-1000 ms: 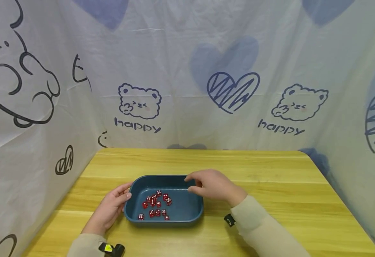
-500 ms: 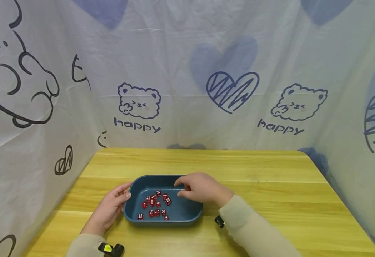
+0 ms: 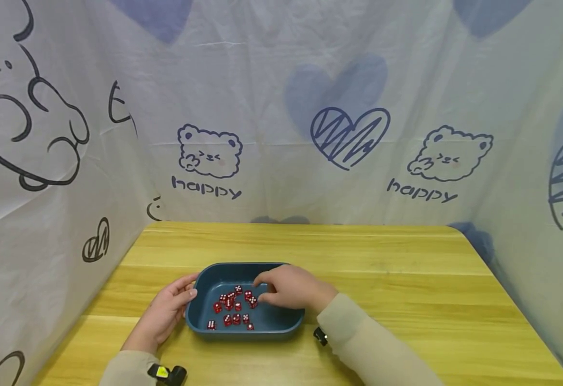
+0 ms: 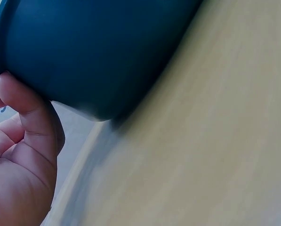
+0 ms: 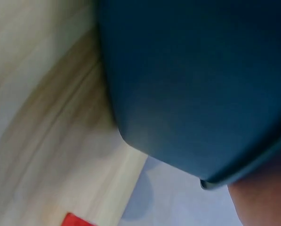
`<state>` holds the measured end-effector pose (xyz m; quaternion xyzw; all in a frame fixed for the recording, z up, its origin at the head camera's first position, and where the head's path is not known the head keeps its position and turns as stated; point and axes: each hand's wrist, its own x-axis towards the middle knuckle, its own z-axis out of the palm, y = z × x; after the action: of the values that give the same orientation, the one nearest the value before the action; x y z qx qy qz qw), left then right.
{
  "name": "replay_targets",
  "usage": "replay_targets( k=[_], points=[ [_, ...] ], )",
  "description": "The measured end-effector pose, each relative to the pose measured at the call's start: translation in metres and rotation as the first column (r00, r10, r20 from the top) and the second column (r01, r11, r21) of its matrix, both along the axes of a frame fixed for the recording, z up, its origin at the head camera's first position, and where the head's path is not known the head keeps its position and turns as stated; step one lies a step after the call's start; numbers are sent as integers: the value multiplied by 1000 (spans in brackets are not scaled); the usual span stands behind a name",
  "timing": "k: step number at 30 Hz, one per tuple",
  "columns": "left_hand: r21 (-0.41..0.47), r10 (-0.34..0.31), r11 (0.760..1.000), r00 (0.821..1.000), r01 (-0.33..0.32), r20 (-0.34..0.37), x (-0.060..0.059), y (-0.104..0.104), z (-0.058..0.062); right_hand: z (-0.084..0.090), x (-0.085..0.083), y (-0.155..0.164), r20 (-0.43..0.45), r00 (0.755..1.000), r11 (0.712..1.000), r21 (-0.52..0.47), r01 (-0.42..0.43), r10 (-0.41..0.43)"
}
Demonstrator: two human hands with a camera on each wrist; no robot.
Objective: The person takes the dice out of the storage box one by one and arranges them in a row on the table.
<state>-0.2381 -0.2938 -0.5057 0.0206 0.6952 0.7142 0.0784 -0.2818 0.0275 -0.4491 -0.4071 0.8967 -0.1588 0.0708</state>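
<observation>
A dark blue tray (image 3: 243, 332) sits on the wooden table (image 3: 383, 268) and holds several red dice (image 3: 233, 308). My left hand (image 3: 190, 289) rests against the tray's left wall, thumb at the rim. In the left wrist view a finger (image 4: 27, 108) presses the tray's outer wall (image 4: 98, 52). My right hand (image 3: 260, 289) reaches into the tray from the right, forefinger and thumb apart just beside the nearest die (image 3: 252, 302). No die shows between them. The right wrist view shows only the blurred tray (image 5: 192, 80) and a bit of the hand (image 5: 267, 202).
A printed cloth backdrop (image 3: 281, 107) with bears and hearts walls the table at the back and on both sides. Bare wood lies to the right of the tray and behind it. A black wrist camera (image 3: 168, 373) sits on my left sleeve.
My right hand has moved left from the tray's right rim and dropped in over the dice. The left hand and the tray have stayed put.
</observation>
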Motion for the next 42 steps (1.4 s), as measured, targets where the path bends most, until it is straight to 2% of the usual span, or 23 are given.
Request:
replay_targets(
  k=[6,15,28,42],
  points=[
    [-4,0,1000,1000,0,7,-1,0,0,-7,-3,-5,10,1000,1000,19,-9,9],
    [-10,5,1000,1000,-5,0,-1,0,1,-8,-4,-14,10,1000,999,47,-27,27],
    [-13,2,1000,1000,-2,6,-1,1,1,-15,-7,-21,72,997,994,105,-3,-4],
    [-17,-7,1000,1000,7,-2,-2,-1,0,-15,-7,-25,76,996,991,128,25,-35]
  ],
)
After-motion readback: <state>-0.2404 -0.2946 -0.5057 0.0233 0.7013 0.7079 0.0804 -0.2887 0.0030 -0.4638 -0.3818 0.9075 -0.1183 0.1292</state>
